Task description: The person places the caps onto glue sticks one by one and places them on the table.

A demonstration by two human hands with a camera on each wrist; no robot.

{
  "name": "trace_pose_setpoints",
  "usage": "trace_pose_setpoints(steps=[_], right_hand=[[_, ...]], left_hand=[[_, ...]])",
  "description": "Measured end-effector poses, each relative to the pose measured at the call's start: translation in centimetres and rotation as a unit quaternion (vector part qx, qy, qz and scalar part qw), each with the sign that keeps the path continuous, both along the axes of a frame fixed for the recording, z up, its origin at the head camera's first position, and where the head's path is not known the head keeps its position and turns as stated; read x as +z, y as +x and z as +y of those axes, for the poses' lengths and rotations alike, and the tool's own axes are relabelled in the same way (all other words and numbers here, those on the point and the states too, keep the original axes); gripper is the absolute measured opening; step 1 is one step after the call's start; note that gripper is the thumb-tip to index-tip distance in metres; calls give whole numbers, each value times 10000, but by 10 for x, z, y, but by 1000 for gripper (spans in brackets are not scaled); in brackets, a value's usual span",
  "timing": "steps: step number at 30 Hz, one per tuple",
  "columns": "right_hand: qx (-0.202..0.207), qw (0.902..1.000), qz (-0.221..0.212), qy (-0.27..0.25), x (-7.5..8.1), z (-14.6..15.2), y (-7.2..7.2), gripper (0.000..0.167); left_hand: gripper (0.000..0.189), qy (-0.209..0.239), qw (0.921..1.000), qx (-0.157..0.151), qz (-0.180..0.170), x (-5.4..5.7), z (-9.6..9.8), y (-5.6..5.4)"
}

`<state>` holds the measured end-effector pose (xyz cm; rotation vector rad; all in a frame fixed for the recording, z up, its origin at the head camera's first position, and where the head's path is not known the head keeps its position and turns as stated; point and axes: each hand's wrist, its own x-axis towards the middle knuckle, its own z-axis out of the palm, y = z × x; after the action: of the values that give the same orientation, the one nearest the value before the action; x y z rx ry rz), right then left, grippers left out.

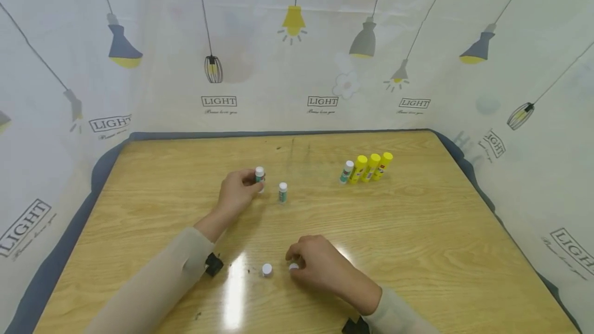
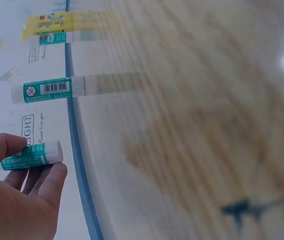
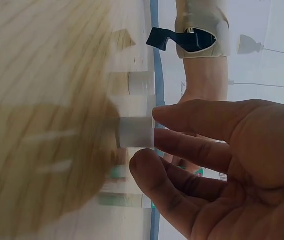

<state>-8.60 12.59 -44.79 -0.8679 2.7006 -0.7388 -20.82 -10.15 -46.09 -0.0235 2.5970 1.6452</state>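
My left hand [image 1: 235, 192] grips an upright glue stick with a white cap and green label [image 1: 260, 174] between thumb and fingers. In the left wrist view this glue stick [image 2: 31, 155] appears sideways. A second green-labelled glue stick [image 1: 283, 193] stands just to its right, apart from the hand. Nearer the front, my right hand [image 1: 320, 267] has its thumb and fingertips around a small white cap [image 3: 136, 132], which is upright at the table surface. Most of that cap is hidden by fingers in the head view. Another white cap [image 1: 266, 270] stands to its left.
Toward the back right, several glue sticks stand in a slanting row: a green-labelled one [image 1: 346, 172] and yellow ones [image 1: 370, 168]. The wooden table [image 1: 431, 231] is bordered by a printed curtain [image 1: 260, 117]. Black wrist mounts [image 1: 214, 265] show at both sleeves.
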Motion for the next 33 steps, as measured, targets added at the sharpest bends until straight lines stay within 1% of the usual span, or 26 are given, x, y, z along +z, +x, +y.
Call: trace_pose_setpoints(steps=[3, 7, 11, 15, 20, 27, 33], right_hand=[[67, 10000, -8, 8, 0, -1, 1, 15], [186, 9998, 82, 52, -1, -1, 1, 12], [300, 9994, 116, 154, -1, -2, 0, 11], [327, 9993, 33, 203, -1, -2, -2, 10], [167, 9998, -83, 37, 3, -2, -8, 11], [-190, 9997, -138, -93, 6, -1, -17, 10], [-353, 9989, -78, -289, 10, -3, -25, 11]], left_hand=[[29, -5, 10000, 22, 67, 4, 0, 5], [30, 78, 9998, 33, 152, 11, 0, 12], [30, 155, 9993, -53, 325, 17, 0, 20], [32, 218, 9986, -137, 460, 19, -1, 27], [34, 321, 9975, -115, 617, 21, -3, 36], [36, 655, 9958, -144, 628, 24, -4, 50], [36, 666, 9948, -119, 765, 27, -5, 59]])
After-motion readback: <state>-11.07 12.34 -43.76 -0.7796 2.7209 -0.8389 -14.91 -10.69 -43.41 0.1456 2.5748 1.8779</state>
